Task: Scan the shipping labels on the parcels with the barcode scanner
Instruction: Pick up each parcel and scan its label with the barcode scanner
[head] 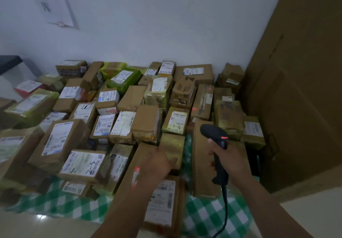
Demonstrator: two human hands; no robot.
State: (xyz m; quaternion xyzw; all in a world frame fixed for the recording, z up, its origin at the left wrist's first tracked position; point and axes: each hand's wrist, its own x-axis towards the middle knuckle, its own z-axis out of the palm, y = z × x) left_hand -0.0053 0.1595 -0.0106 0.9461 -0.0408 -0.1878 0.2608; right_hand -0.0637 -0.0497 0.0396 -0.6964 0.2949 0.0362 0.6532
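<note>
Several cardboard parcels with white shipping labels cover a green checked cloth [212, 217] on the floor. My right hand [224, 159] grips the handle of a black barcode scanner [215, 136], whose head points forward over the pile with a small red light lit on top. Red scan light falls on a tall brown parcel [202, 102] further back. My left hand [159, 161] reaches onto a yellow-taped parcel [173, 150] in the middle front, fingers on its top; whether they curl round its edge is unclear. A labelled parcel [162, 202] lies below my left forearm.
A white wall stands behind the pile. A very large cardboard box [299, 90] rises on the right. A dark table [9, 62] edge shows at the far left. The scanner's cable [224, 212] hangs down toward the pale floor in front.
</note>
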